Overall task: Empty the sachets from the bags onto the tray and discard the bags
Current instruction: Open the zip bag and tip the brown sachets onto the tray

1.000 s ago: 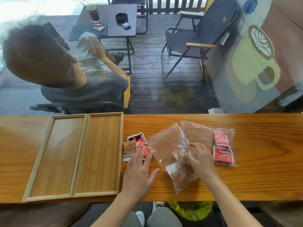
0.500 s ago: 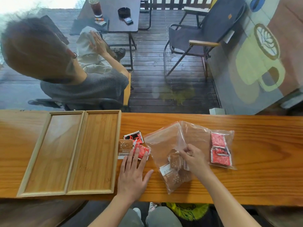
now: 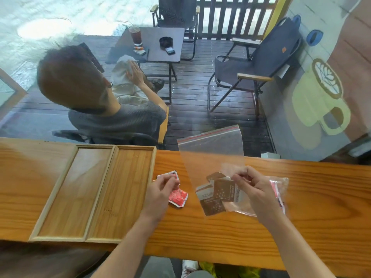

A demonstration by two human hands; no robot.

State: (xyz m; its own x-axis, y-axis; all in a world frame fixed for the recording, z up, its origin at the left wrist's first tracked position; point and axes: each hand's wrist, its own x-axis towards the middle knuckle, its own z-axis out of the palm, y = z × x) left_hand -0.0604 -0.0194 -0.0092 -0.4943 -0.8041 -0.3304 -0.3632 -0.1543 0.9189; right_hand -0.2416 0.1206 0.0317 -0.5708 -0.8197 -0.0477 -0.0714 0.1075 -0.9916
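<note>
Up off the counter, right hand (image 3: pixel 254 190) pinches clear bag (image 3: pixel 212 155) of brown sachets (image 3: pixel 222 190) (print unreadable); left hand (image 3: pixel 160 189) curled, grip unclear.

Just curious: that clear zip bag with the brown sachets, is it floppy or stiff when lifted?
Probably floppy: the clear bag creases where the right hand pinches it. Likely light, since a pinch holds it. The brown sachets have sunk low, so they would probably slide about.

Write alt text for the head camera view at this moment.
The right hand lifts a clear zip bag of brown sachets above a wooden counter, while the left hand rests curled over red sachets. An empty two-section wooden tray lies left.
</note>
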